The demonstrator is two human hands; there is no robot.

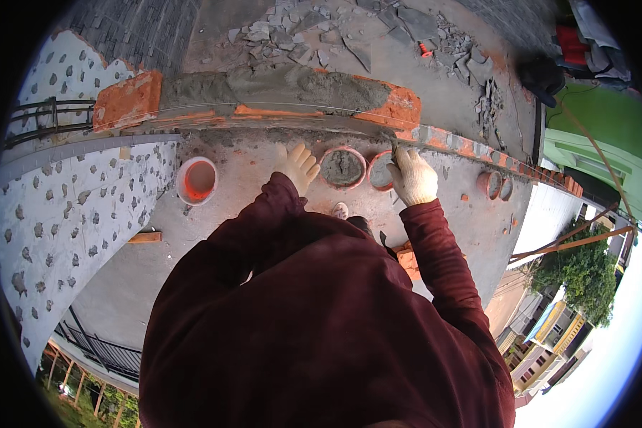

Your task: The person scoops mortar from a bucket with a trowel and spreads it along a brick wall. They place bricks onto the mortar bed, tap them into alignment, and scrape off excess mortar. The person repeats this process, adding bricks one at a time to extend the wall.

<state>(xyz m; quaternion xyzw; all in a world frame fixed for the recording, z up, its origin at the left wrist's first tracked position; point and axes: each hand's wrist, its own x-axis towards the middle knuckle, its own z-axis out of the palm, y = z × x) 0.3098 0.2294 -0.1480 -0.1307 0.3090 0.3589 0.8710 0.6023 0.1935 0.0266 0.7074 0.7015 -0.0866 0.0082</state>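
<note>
My left hand (297,167), in a pale knitted work glove, is held out with fingers apart and nothing in it. Closed round a mortar-smeared trowel (394,143) is my right hand (414,176), gloved alike; fingers hide most of the tool, and its tip is by the wall's near edge. In front runs a low brick wall with wet grey mortar (264,87) spread along its top. One orange brick (128,100) lies at the left end of the mortar, another (392,107) at its right end. A bucket of mortar (342,168) stands between my hands, with a second bucket (381,171) partly behind my right hand.
A string line (264,104) stretches along the wall. To the left stand a white bucket (197,180) with reddish insides and a white wall (85,207) dabbed with mortar. Loose bricks (408,262) lie near my right arm. Broken slabs (292,32) litter the ground beyond the wall.
</note>
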